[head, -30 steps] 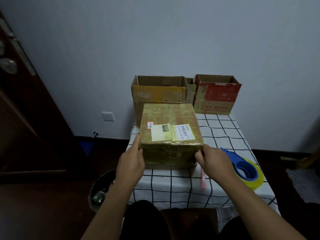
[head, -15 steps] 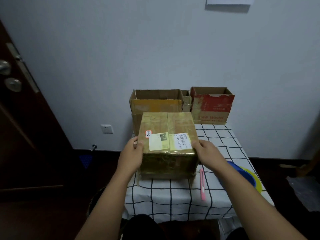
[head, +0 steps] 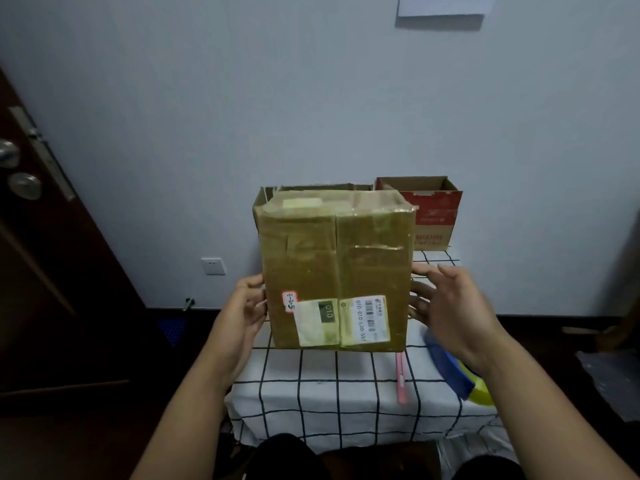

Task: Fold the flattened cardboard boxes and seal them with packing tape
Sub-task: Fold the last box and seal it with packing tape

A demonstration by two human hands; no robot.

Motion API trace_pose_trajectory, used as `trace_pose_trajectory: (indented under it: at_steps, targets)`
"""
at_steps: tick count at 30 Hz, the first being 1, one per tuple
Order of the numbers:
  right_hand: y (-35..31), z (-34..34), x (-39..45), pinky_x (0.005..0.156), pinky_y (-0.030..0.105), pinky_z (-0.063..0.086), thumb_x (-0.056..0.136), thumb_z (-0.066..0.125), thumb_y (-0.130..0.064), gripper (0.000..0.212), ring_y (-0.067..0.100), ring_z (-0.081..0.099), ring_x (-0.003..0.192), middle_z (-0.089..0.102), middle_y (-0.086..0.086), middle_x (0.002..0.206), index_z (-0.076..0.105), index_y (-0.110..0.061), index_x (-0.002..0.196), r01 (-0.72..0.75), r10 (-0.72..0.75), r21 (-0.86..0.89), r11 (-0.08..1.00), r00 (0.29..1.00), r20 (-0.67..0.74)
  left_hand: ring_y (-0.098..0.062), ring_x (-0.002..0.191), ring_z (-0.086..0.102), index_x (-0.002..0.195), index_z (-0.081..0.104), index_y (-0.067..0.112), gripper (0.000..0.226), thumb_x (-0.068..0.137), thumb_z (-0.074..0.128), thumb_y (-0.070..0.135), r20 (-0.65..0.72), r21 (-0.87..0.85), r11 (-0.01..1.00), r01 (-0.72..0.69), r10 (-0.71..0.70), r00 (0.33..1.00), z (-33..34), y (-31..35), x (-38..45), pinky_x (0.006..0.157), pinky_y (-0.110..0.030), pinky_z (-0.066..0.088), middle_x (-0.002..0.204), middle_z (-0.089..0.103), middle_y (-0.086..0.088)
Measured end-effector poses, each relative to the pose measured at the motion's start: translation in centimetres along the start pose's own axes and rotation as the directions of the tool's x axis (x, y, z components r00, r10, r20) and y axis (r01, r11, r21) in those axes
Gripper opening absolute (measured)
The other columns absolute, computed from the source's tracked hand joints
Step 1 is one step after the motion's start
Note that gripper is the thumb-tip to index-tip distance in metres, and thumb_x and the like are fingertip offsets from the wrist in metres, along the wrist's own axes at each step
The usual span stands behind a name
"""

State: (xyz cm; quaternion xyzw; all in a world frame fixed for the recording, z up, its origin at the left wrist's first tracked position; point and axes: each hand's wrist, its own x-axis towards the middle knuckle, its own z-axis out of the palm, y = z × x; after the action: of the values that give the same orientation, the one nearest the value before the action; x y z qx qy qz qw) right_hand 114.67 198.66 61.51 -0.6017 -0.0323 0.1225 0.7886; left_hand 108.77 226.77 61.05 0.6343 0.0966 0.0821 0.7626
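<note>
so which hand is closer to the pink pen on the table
Right. The right hand is beside the box just above the pink pen; the left hand is across the taped box.

A taped cardboard box (head: 334,268) stood tilted up between the two hands, its labelled face toward the camera, a white shipping label (head: 367,318) low on that face. The left hand (head: 244,311) gripped the box's left edge, fingers curled onto the side. The right hand (head: 446,306) was just beside the right edge, fingers spread and relaxed; contact could not be told. Below both hands lay a checked tablecloth (head: 322,393). Under the right wrist sat a blue tape dispenser (head: 446,368) with a yellow roll, and a pink pen (head: 401,377) lay just left of it. Beyond the right hand stood an open red box (head: 433,213); another open brown box (head: 263,202) showed behind the held one.
</note>
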Motion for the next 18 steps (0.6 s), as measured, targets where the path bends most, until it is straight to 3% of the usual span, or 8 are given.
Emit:
trace_pose_trajectory:
  at_steps: [1, 3, 6, 9, 12, 14, 16, 18]
  targets:
    - [0.1, -0.1, 0.0, 0.096, 0.044, 0.042, 0.103, 0.026, -0.045, 0.050, 0.027, 0.061, 0.098, 0.067, 0.016, 0.112, 0.065, -0.013, 0.104, -0.002, 0.001, -0.045, 0.999, 1.000, -0.027, -0.025, 0.115, 0.060, 0.105, 0.061, 0.019, 0.024, 0.100, 0.041, 0.031, -0.024, -0.017, 1.000, 0.026, -0.026, 0.999, 0.2, -0.1, 0.0, 0.105, -0.039, 0.041, 0.123, 0.066, -0.014]
    - [0.4, -0.1, 0.2, 0.101, 0.046, 0.047, 0.101, 0.027, -0.060, 0.063, 0.029, 0.066, 0.100, 0.070, 0.016, 0.108, 0.060, -0.006, 0.106, -0.015, 0.005, -0.125, 0.992, 0.997, -0.083, -0.026, 0.121, 0.058, 0.092, 0.060, 0.019, 0.046, 0.097, 0.035, 0.057, -0.054, 0.002, 0.998, 0.056, -0.056, 0.997, 0.6, -0.4, -0.2, 0.112, -0.042, 0.037, 0.120, 0.067, -0.016]
    - [1.0, -0.1, 0.2, 0.101, 0.047, 0.049, 0.089, 0.039, -0.072, 0.065, 0.026, 0.067, 0.110, 0.072, 0.007, 0.116, 0.064, -0.024, 0.125, -0.049, 0.038, -0.109, 0.993, 0.994, -0.098, -0.019, 0.117, 0.060, 0.111, 0.064, 0.019, 0.073, 0.081, 0.029, 0.077, -0.048, 0.098, 0.994, 0.051, -0.046, 0.998, 1.6, -0.4, -0.3, 0.109, -0.039, 0.041, 0.113, 0.070, -0.006]
    - [1.3, -0.4, -0.4, 0.098, 0.042, 0.050, 0.099, 0.044, -0.052, 0.038, 0.022, 0.064, 0.110, 0.071, 0.002, 0.117, 0.075, -0.032, 0.108, -0.072, 0.070, -0.025, 0.997, 0.995, -0.067, -0.010, 0.110, 0.061, 0.116, 0.060, 0.038, 0.048, 0.092, 0.030, 0.068, -0.011, 0.122, 0.993, 0.012, -0.011, 1.000, 2.3, -0.6, -0.3, 0.099, -0.031, 0.047, 0.108, 0.068, 0.008]
    - [1.4, -1.4, -0.8, 0.085, 0.034, 0.046, 0.099, 0.042, -0.028, 0.046, 0.020, 0.059, 0.086, 0.070, 0.006, 0.086, 0.077, -0.024, 0.070, -0.044, 0.049, 0.096, 0.994, 0.998, -0.047, -0.014, 0.119, 0.059, 0.130, 0.057, 0.028, 0.051, 0.091, 0.044, 0.058, 0.081, 0.067, 0.998, 0.008, -0.013, 0.997, 2.1, -1.0, -0.4, 0.103, -0.031, 0.043, 0.122, 0.068, 0.001]
    - [1.4, -2.1, -1.1, 0.077, 0.031, 0.041, 0.097, 0.041, -0.019, 0.051, 0.013, 0.055, 0.068, 0.060, 0.002, 0.067, 0.071, -0.021, 0.055, -0.010, 0.018, 0.119, 0.993, 0.998, -0.065, -0.019, 0.118, 0.058, 0.123, 0.062, 0.018, 0.042, 0.092, 0.053, 0.046, 0.135, 0.010, 1.000, -0.010, 0.008, 0.991, 2.1, -1.0, -0.7, 0.105, -0.036, 0.041, 0.121, 0.068, -0.001]
    - [1.2, -2.6, -1.4, 0.077, 0.030, 0.040, 0.096, 0.039, -0.016, 0.051, 0.009, 0.058, 0.060, 0.062, -0.002, 0.062, 0.071, -0.019, 0.057, 0.015, -0.006, 0.088, 0.996, 0.995, -0.097, -0.026, 0.112, 0.056, 0.108, 0.065, 0.011, 0.039, 0.083, 0.057, 0.039, 0.133, -0.021, 0.999, -0.032, 0.035, 0.990, 2.5, -0.9, -0.7, 0.109, -0.047, 0.037, 0.115, 0.067, -0.010]
    - [1.1, -3.2, -1.6, 0.076, 0.031, 0.045, 0.101, 0.035, -0.024, 0.045, 0.011, 0.065, 0.073, 0.070, 0.000, 0.075, 0.075, -0.014, 0.083, 0.022, -0.018, 0.066, 0.998, 0.997, -0.069, -0.028, 0.110, 0.059, 0.095, 0.069, 0.012, 0.040, 0.087, 0.054, 0.048, 0.108, 0.009, 0.999, -0.035, 0.034, 0.994, 3.3, -0.7, -0.6, 0.109, -0.052, 0.035, 0.111, 0.068, -0.013]
